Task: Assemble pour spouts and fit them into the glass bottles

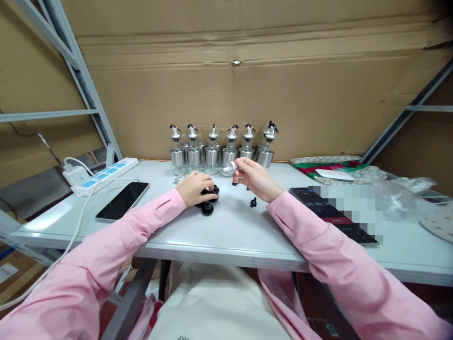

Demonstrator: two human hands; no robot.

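Pinching with thumb and fingertips of the right hand [260, 179], closed on a small white spout piece [230, 168], just in front of the row of steel-sleeved bottles [212, 155], right of its middle. Looks light and stiff, probably smooth plastic, a little slippery if turned; likely best taken by the wider collar rather than the thin end, too blurred to make out fully.

Curling over black stoppers [207, 208] with the left hand [196, 187], thumb reaching across them, on the near side of the bottle row; cannot tell from this view whether clamped on one or only resting. Seem rubbery, with some give, and steady on broad flanges; best gripped around the raised middle.

Farther right on the near side of the row, close to the right wrist, looks to be a cluster of tiny black caps [253, 202], likely light enough to roll and needing a fingertip pinch. Within the row, appears heavier and breakable at the glass; safest held around the steel sleeve, not by the spout.
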